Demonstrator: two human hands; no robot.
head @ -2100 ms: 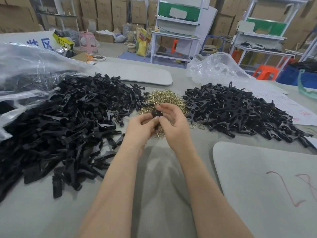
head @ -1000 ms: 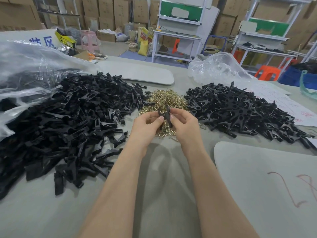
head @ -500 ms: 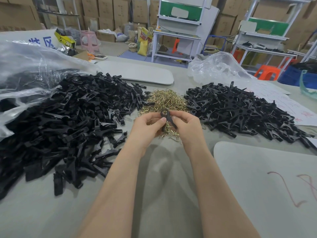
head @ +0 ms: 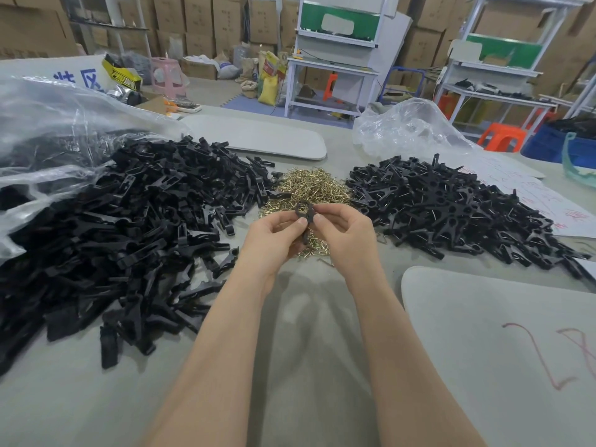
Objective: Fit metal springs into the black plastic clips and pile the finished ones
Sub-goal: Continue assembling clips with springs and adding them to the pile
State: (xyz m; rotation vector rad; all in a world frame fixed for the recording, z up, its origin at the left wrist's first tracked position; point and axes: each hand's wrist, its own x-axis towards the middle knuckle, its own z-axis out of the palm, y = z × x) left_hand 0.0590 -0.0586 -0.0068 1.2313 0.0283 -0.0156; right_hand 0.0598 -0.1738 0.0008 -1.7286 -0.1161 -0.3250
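Pinching clip (head: 305,215) between both hands' fingers (head: 303,223).

Black, gold and grey across a workshop table.
The left heap (head: 129,227) and right heap (head: 451,208) of plastic clips are matt black, as is the single clip (head: 305,215); the springs (head: 309,185) between them are shiny gold. The table (head: 64,398) is pale grey-green, the board (head: 483,317) light grey with red scribbles (head: 556,385). Behind stand an orange stool (head: 501,137), a pink stool (head: 166,75), green panels (head: 367,22) and brown cardboard boxes (head: 200,14).
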